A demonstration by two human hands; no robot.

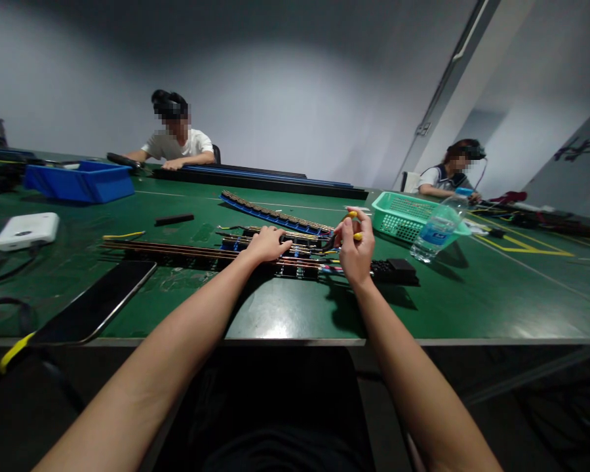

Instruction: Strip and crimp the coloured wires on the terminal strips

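Note:
My left hand [266,244] lies over the middle of a dark strip assembly with long copper-coloured rails [191,252], its thumb and fingers closed on one of the bars. My right hand [356,252] is raised at the right end of the assembly. It grips pliers with yellow-tipped handles [357,236], whose jaws point left toward coloured wires [330,267]. The jaw tips are too small to make out. Behind both hands rests a slightly curved blue strip with brass-coloured rails [275,215]. A black ridged piece [396,271] sits right of my right hand.
On the green table [285,314] are a green basket [398,213], a tilted water bottle [435,233], a blue bin [81,182], a white box [27,231] and a phone [96,303]. Long black strips [275,182] lie farther back. Two people sit across the table.

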